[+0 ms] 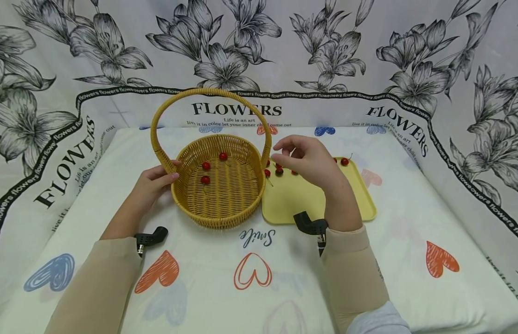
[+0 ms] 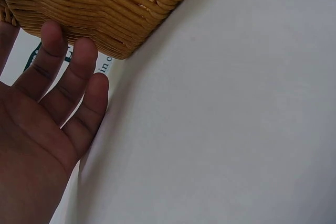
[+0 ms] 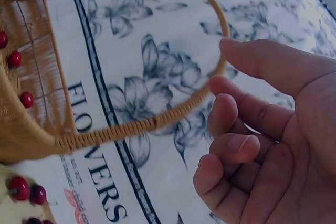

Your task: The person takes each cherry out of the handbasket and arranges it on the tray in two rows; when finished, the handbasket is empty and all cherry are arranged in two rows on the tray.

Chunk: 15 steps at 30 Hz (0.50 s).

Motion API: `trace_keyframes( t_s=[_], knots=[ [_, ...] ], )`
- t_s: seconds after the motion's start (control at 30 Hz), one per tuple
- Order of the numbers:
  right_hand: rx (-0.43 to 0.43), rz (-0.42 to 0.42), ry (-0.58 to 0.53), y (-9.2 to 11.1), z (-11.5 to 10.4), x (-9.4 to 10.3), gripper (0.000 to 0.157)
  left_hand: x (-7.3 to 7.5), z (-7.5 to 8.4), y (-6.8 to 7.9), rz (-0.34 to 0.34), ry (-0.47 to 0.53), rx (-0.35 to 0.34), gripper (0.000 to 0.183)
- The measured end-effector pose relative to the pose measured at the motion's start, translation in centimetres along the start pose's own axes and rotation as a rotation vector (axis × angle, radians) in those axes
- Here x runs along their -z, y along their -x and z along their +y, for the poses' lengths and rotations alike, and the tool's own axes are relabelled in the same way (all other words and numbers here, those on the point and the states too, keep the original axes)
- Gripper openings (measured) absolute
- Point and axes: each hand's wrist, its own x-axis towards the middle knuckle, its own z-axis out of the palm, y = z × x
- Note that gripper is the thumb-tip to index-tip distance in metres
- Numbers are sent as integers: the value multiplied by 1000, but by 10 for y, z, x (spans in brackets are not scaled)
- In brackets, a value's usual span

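Observation:
A round wicker basket [image 1: 219, 218] with a tall arched handle [image 1: 208, 91] stands on the cloth. Three red cherries [image 1: 223, 156] lie inside it, towards the back and left. My left hand [image 1: 152, 185] holds the basket's left side at the foot of the handle, thumb over the rim; in the left wrist view its other fingers [image 2: 84, 61] spread along the woven wall. To the basket's right is a yellow tray [image 1: 300, 208] with several cherries [image 1: 344, 161] along its far side. Over the tray, my right hand [image 1: 306, 160] hangs near the handle with loosely bent fingers, nothing between thumb and forefinger.
A white cloth [image 1: 208, 292] printed with hearts and lettering covers the table. Behind it rises a flower-printed curtain [image 1: 325, 51] that also runs down both sides. The basket's handle arches up between the two hands, and the tray's left edge lies right by the basket.

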Motion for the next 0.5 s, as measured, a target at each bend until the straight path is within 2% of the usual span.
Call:
trace_keyframes(
  t_s=[0.13,0.27,0.5],
  knots=[
    [44,-55,-29,-5,-10,-17,21,2,2,0,-3,12,7,44],
    [59,-100,-35,-13,-17,-36,18,3,1,-1,-12,35,-13,43],
    [78,-196,-7,-32,-21,-79,25,3,-1,0,-15,39,-15,42]
  ],
)
